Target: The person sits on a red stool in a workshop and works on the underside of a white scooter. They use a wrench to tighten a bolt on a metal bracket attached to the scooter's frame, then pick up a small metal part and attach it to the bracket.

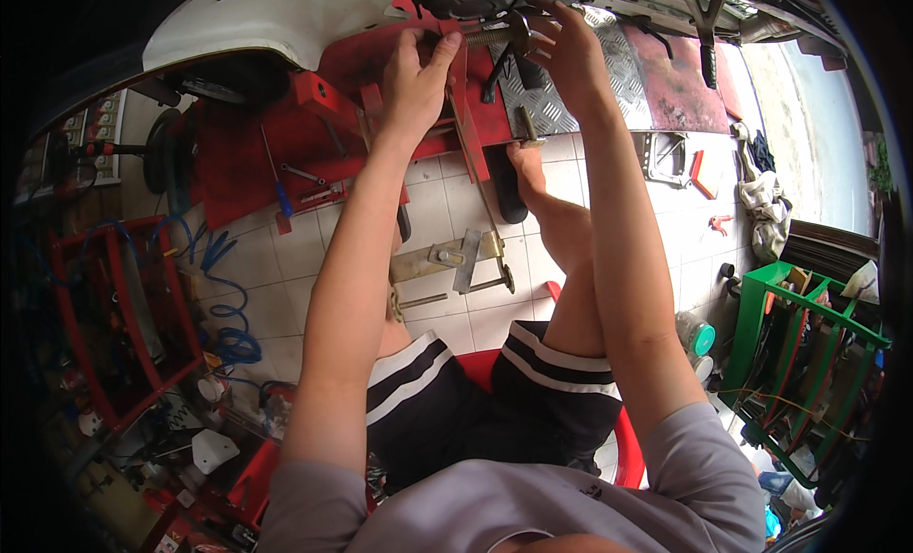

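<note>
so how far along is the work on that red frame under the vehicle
Done: nothing clearly finished shows. In hand: the left hand grips the red frame, and the right hand fingers the threaded bolt. Left: metal brackets lie loose on the tiled floor, apparently unfitted.

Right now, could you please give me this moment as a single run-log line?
left hand: gripping red metal frame | right hand: fingers on threaded bolt | posture: seated on red chair
</note>
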Available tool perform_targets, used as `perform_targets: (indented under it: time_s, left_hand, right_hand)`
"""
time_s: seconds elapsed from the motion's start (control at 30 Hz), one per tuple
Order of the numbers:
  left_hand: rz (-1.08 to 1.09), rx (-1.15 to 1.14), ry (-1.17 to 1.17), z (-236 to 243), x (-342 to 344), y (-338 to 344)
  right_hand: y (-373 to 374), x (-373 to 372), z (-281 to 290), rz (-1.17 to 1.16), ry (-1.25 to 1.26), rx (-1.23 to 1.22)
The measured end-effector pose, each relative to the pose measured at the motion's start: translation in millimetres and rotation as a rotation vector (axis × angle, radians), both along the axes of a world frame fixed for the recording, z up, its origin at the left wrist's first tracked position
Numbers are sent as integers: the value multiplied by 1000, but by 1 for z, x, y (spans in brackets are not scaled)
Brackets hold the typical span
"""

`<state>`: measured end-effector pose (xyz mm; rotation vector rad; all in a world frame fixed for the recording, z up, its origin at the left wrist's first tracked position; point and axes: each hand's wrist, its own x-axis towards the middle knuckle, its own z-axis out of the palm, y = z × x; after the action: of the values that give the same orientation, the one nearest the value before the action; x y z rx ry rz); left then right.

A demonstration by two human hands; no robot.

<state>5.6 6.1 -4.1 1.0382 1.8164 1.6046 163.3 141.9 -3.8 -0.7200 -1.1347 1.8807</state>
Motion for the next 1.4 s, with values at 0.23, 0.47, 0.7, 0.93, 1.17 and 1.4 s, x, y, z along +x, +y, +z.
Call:
perform_targets:
  time_s: [0.23, 0.47, 0.7, 0.93, 1.17, 1.4]
  left_hand:
    - [4, 9, -32, -2, 2, 1]
    - [5, 2, -59, 2, 2, -3]
    - [-35, -56, -87, 3, 0, -5]
    - [-8, -6, -76, 5, 2, -4]
    - [-6, -9, -42, 0, -1, -6]
    - [16, -58, -30, 2, 0, -5]
  right_hand:
    - [3, 8, 9, 26, 42, 153]
    - [-3, 8, 18, 3, 53, 162]
    - [-3, 8, 21, -12, 63, 107]
    - [-4, 7, 18, -23, 42, 49]
    - [-18, -3, 21, 109, 48, -23]
    - [-21, -5, 17, 102, -216, -100]
